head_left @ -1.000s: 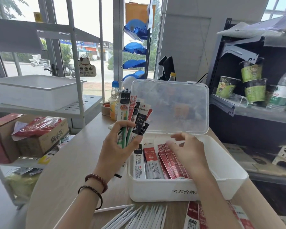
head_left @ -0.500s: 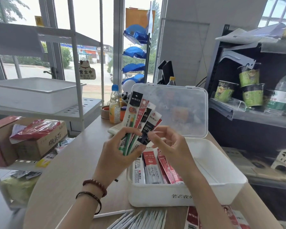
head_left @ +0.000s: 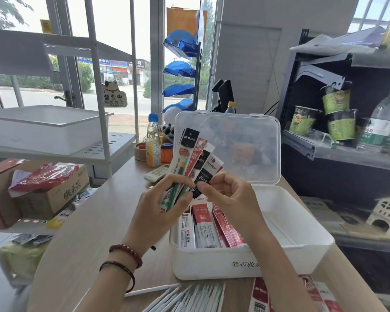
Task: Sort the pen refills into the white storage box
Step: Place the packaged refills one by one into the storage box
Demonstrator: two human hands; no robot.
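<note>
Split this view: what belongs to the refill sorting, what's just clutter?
Job: fanned refill packs gripped by the left hand, one pinched by the right hand; white storage box; packs filed inside; loose refills on the table.
Clutter: soda bottle; white tray; cup noodles; cardboard box.

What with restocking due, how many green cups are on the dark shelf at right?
3. One green cup stands leftmost on the dark shelf, a second to its right, a third tilted above the second. Others may hide behind.
</note>
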